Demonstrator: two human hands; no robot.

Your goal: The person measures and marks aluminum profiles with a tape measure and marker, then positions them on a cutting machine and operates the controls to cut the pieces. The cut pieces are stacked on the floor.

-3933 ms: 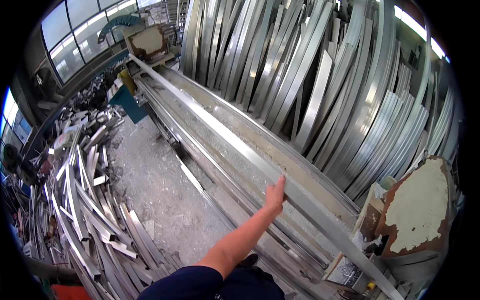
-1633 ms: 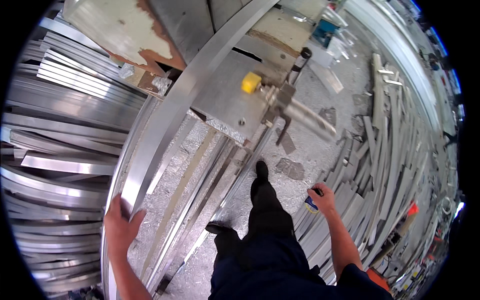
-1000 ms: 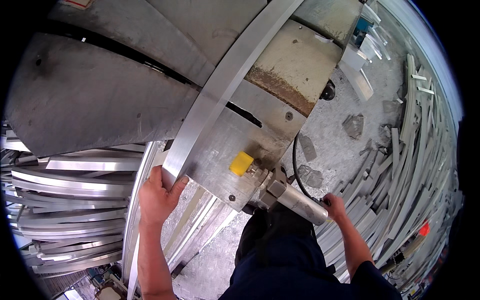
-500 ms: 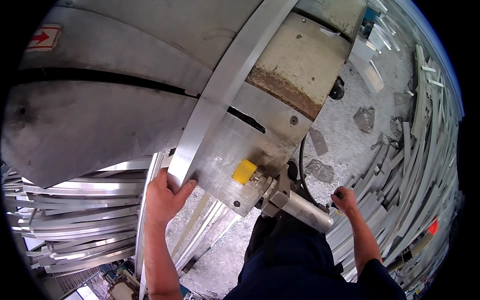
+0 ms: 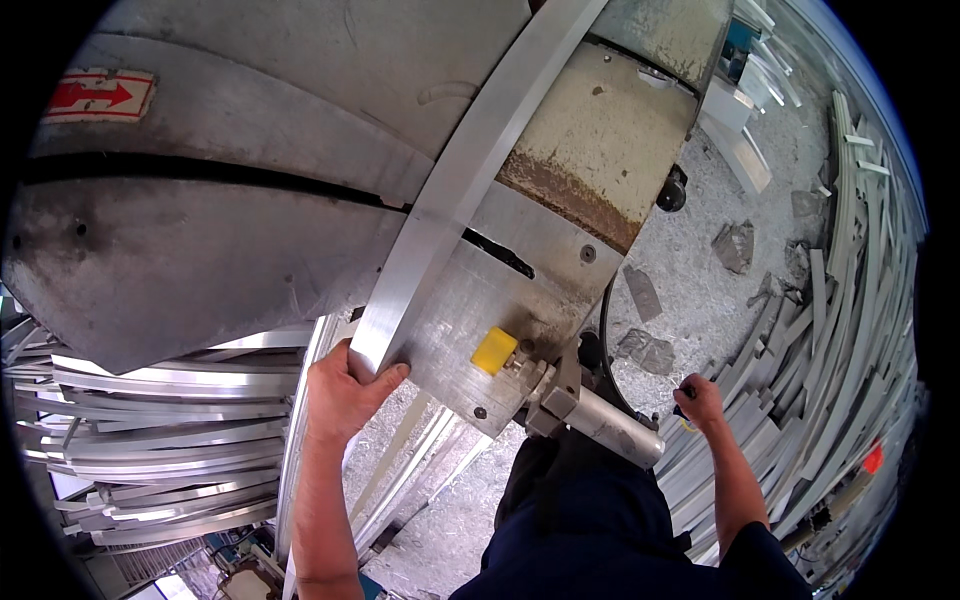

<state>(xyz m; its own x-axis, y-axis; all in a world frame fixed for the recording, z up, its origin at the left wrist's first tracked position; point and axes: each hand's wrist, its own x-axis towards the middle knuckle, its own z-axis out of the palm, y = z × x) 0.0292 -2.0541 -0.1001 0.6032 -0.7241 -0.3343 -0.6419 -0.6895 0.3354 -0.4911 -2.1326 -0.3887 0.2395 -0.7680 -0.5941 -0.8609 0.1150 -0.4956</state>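
A long silver metal bar [image 5: 455,190] lies slantwise across a machine's metal table [image 5: 445,365]. My left hand [image 5: 343,398] grips the bar's near end, thumb on its right side and fingers round its left. To the right of the bar, a yellow block [image 5: 494,350] sits on the tip of a clamp with a metal cylinder [image 5: 615,430]. My right hand [image 5: 706,403] is off to the right, past the cylinder's end, closed round a small black thing. Its kind is hard to make out.
Long metal strips [image 5: 180,435] are stacked at the lower left. Many more metal offcuts [image 5: 800,380] lie piled along the right. A dark slot [image 5: 230,178] runs through the table toward the bar. A black cable [image 5: 604,330] hangs beside the clamp.
The whole view has shifted slightly. My right hand is a little farther right of the cylinder. My left hand keeps its grip on the bar's end.
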